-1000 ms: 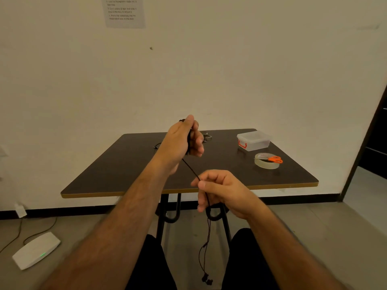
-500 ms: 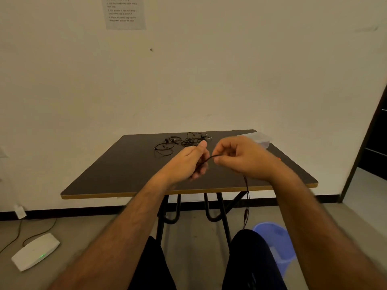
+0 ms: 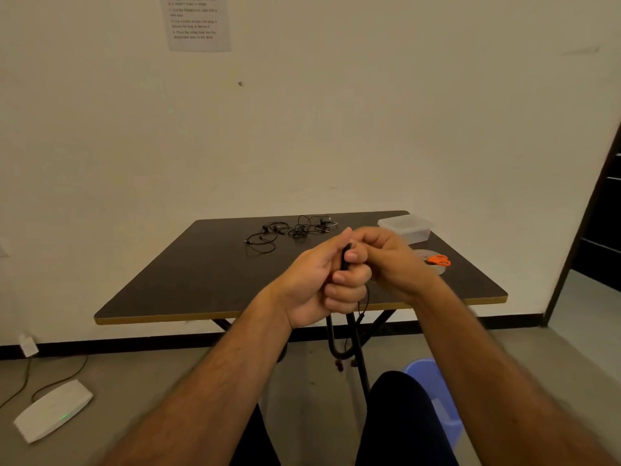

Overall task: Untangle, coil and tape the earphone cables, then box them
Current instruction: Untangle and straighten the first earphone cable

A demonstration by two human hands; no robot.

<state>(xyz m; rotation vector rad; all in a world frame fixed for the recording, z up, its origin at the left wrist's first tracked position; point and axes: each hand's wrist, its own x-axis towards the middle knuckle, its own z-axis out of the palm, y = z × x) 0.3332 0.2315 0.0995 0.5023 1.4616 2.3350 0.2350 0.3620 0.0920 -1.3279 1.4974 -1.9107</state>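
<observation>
Pale plaster wall behind, with one printed sheet stuck high on it, and a dark tabletop with a light edge standing against it. Above the near edge of that tabletop the two hands meet. The left hand has its fingers curled tight into the palm around a black earphone cable, which shows as a short dark bundle between thumb and knuckles. The right hand is pressed against the left from the other side, its fingers bent and pinching the same cable at the top of the bundle. A thin loose strand drops from under the fists past the tabletop's edge toward the floor.

At the far side of the tabletop lies one tangled heap of black earphones; how many sets are in it cannot be told. To the right stand one clear plastic box, lid on, and nearer, one roll of clear tape with one pair of orange-handled scissors resting on it.

On the floor, one white device with a green light sits at the left, and one blue bin beside the person's right knee.
</observation>
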